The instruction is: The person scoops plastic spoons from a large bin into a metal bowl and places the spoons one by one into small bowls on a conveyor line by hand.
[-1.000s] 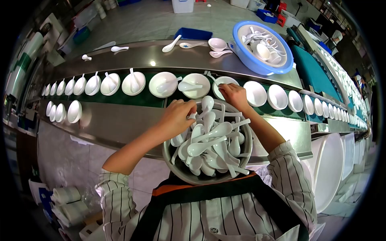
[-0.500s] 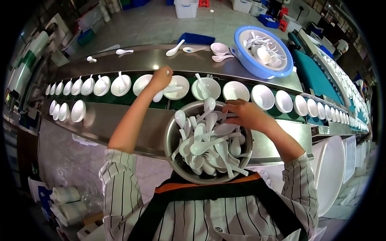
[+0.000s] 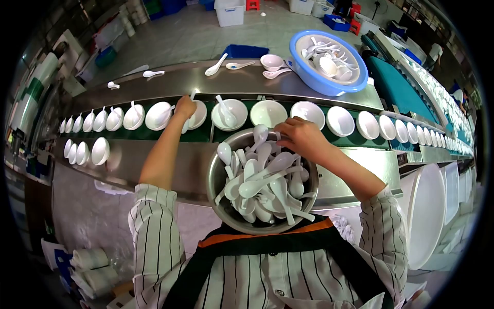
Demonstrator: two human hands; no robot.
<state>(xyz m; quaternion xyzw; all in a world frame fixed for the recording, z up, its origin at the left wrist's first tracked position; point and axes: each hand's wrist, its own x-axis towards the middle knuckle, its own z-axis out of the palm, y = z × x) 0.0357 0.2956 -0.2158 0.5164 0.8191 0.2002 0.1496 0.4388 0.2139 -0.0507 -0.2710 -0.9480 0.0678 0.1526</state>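
My left hand is closed on a white spoon, its end showing below the fingers, beside a white bowl on the green conveyor belt. A spoon handle stands up behind that hand. At the far rim of a steel basin, my right hand has its fingers curled down, pinching a white spoon's handle. The basin, against my apron, is heaped with white spoons. To the right of my left hand, one bowl has a spoon in it; the bowl beyond shows none.
More bowls line the belt both ways. A blue-rimmed tub of spoons and cups stands on the steel ledge, near a small bowl and loose spoons. Several bowls sit at the near left. Another person is far right.
The bowls on the belt have shifted left, and my left hand has moved left with its spoon. My right hand has moved slightly left, its fingers drawing together at the basin's rim.
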